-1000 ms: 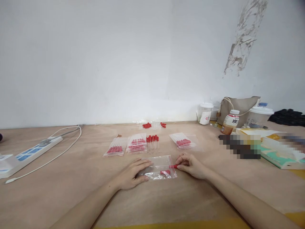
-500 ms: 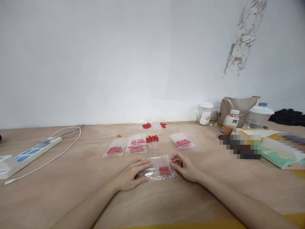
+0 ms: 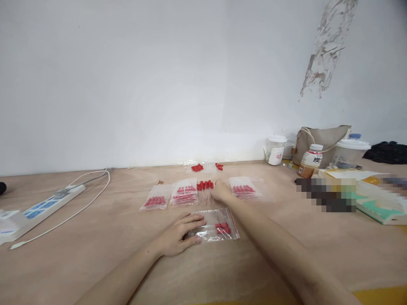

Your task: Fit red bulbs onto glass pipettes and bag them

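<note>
My left hand lies flat on the left part of a clear zip bag, fingers stretched out and thumb apart. Inside that bag, towards its right end, are a few red-handled slim rods. My right hand is at the right end of a loose row of thin rods with red handles. Its fingers are bent towards the row but mostly hidden, so I cannot tell whether they grip a rod.
Filled bags and a bag stack lie left of the row, another bag right. Small red pieces lie near the wall. A power strip is at left; a bottle and cup stand at right.
My right hand has left the right edge of the zip bag and moved forward to the row of rods. My left hand stays on the bag.
</note>
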`<action>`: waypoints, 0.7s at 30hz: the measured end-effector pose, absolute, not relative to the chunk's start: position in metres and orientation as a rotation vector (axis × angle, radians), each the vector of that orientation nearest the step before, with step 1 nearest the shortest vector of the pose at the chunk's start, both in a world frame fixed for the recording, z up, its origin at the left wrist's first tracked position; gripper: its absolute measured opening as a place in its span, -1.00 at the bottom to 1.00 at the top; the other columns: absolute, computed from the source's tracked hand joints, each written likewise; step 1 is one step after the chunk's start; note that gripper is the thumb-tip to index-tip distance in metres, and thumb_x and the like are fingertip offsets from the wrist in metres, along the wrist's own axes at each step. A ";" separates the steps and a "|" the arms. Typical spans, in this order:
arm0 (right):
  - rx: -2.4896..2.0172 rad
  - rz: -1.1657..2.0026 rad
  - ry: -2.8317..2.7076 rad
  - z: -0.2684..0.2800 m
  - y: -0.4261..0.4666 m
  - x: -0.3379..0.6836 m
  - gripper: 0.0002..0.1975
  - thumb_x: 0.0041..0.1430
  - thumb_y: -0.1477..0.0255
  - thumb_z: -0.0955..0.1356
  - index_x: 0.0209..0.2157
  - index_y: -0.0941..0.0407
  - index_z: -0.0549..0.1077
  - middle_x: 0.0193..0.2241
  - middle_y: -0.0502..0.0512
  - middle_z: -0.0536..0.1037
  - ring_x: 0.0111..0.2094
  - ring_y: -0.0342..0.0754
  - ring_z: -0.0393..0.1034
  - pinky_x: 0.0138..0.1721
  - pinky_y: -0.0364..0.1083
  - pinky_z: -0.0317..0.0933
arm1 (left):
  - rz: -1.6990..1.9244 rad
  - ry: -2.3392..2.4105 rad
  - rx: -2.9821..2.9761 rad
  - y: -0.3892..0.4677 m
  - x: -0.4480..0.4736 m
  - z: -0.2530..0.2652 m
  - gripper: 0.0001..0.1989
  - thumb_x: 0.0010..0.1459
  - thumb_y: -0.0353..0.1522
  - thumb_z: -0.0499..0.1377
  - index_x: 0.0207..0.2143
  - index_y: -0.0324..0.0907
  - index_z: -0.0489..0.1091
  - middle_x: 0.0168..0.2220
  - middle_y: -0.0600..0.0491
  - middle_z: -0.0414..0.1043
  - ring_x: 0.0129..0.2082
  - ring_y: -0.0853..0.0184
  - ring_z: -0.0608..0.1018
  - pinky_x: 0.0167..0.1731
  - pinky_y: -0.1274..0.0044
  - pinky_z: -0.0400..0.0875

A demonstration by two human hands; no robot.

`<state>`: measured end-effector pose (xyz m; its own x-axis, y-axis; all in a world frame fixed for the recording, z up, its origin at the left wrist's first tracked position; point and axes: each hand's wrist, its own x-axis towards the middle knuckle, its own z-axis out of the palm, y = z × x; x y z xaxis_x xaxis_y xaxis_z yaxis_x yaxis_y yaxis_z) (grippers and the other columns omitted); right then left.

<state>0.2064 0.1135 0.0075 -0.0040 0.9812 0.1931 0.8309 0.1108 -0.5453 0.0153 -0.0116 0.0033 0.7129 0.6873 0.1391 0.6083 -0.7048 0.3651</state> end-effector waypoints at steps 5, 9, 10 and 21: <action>-1.807 0.387 -1.893 0.008 0.114 0.201 -0.70 -0.06 0.53 0.27 -0.21 0.29 0.28 -0.35 0.37 0.46 -0.30 0.08 0.37 -0.39 -0.10 0.17 | 0.369 1.035 2.626 -0.012 0.016 0.003 -0.54 0.14 -0.17 -0.01 0.10 0.00 0.07 0.14 0.06 0.05 0.13 0.23 0.11 0.09 0.29 -0.05; -1.722 0.398 -1.915 0.013 0.101 0.226 -0.60 -0.03 0.55 0.23 -0.09 0.31 0.15 -0.38 0.29 0.45 -0.36 0.00 0.38 -0.44 -0.15 0.17 | 0.380 1.035 2.625 -0.013 0.016 0.005 -0.54 0.14 -0.17 -0.01 0.10 0.01 0.07 0.14 0.08 0.06 0.12 0.23 0.12 0.09 0.29 -0.03; -1.689 0.407 -1.910 0.013 0.096 0.236 -0.56 -0.02 0.55 0.22 -0.04 0.29 0.08 -0.41 0.23 0.45 -0.40 -0.05 0.37 -0.46 -0.17 0.17 | 0.381 1.037 2.625 -0.014 0.016 0.005 -0.55 0.14 -0.17 -0.01 0.09 0.02 0.08 0.14 0.08 0.06 0.12 0.23 0.12 0.08 0.30 -0.02; -1.176 0.977 -1.226 -0.023 0.040 0.291 -0.38 -0.10 0.47 0.28 -0.04 0.06 -0.16 -0.59 -0.18 0.24 -0.67 -0.16 0.30 -0.68 -0.17 0.26 | 0.367 1.014 2.617 -0.010 0.017 0.006 -0.55 0.15 -0.17 -0.01 0.09 -0.01 0.09 0.13 0.03 0.06 0.12 0.24 0.14 0.09 0.28 -0.06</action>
